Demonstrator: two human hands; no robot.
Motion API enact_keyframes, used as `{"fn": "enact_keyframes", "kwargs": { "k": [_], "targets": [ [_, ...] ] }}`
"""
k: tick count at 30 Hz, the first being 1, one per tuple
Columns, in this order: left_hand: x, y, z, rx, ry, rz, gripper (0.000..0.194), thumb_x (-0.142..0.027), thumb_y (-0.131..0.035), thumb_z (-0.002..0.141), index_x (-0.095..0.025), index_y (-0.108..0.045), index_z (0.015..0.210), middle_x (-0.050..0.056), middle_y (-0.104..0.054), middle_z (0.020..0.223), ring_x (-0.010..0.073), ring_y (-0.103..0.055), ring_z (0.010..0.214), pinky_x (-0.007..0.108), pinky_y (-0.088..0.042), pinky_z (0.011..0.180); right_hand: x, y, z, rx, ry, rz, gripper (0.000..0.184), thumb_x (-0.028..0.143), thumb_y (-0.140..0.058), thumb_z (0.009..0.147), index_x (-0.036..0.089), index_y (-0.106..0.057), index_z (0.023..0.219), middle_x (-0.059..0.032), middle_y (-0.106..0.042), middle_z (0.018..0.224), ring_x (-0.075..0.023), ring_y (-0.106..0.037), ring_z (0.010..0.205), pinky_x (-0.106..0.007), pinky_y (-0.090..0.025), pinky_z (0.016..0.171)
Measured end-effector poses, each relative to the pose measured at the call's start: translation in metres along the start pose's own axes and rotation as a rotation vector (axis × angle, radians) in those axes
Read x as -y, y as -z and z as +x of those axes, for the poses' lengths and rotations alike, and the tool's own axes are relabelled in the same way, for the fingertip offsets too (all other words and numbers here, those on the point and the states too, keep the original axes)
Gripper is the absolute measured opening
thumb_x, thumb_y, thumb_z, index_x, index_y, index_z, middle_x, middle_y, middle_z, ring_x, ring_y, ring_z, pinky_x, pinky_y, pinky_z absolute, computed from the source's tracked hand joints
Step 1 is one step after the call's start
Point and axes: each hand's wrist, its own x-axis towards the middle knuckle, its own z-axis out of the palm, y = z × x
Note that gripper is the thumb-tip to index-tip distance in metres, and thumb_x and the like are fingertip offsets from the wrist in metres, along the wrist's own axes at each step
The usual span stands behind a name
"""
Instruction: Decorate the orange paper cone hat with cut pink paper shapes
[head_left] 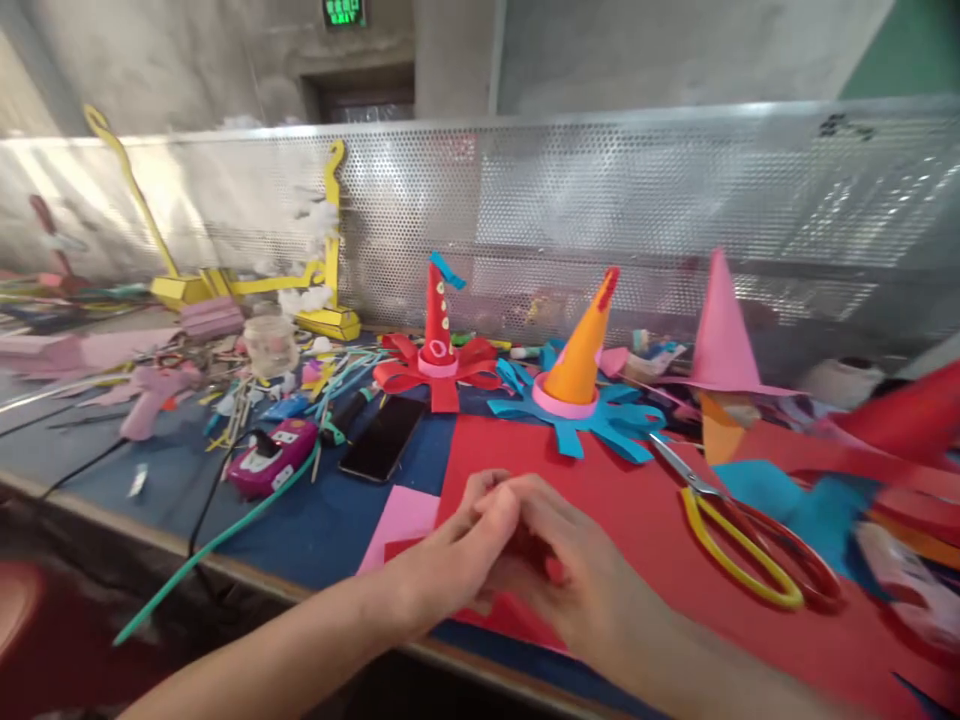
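Observation:
My left hand and my right hand meet over a large red sheet near the front of the table. Their fingertips press together, with the fingers bent and closed. A bit of red shows between the palms; whether it is a held piece or the sheet behind, I cannot tell. Under my left wrist lies a pink sheet. Scissors with yellow and red handles rest on the red sheet to the right. Behind my hands stand an orange cone hat on blue strips and a red cone hat on red strips.
A black phone, a magenta gadget and a pink glue gun with a cord lie to the left. A pink cone hat stands at the right. Behind everything runs a perforated metal panel.

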Motion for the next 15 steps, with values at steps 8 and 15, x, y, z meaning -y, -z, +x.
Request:
{"fn": "enact_keyframes", "kwargs": {
  "k": [8,15],
  "targets": [
    [-0.032,0.099,0.036,-0.624,-0.153,1.024,0.038,-0.039,-0.048,0.078,-0.018,-0.044,0.109,0.007,-0.054,0.104,0.0188,-0.055,0.095,0.030,-0.045,0.082,-0.042,0.018,-0.003,-0.107,-0.233,-0.058,0.024,0.040,-0.041,0.093,0.023,-0.043,0.077,0.0030,-0.043,0.074,-0.0130,-0.043,0.067,-0.023,-0.037,0.059],
    [-0.021,0.155,0.073,-0.683,0.158,1.244,0.054,-0.037,-0.060,0.059,-0.013,-0.047,0.106,0.021,-0.045,0.122,0.0419,-0.051,0.106,0.049,-0.044,0.081,-0.061,0.024,-0.025,-0.114,-0.356,0.001,0.029,0.048,-0.041,0.091,0.023,-0.043,0.077,0.0038,-0.037,0.070,-0.0126,-0.037,0.062,-0.021,-0.034,0.054]
  ]
}}
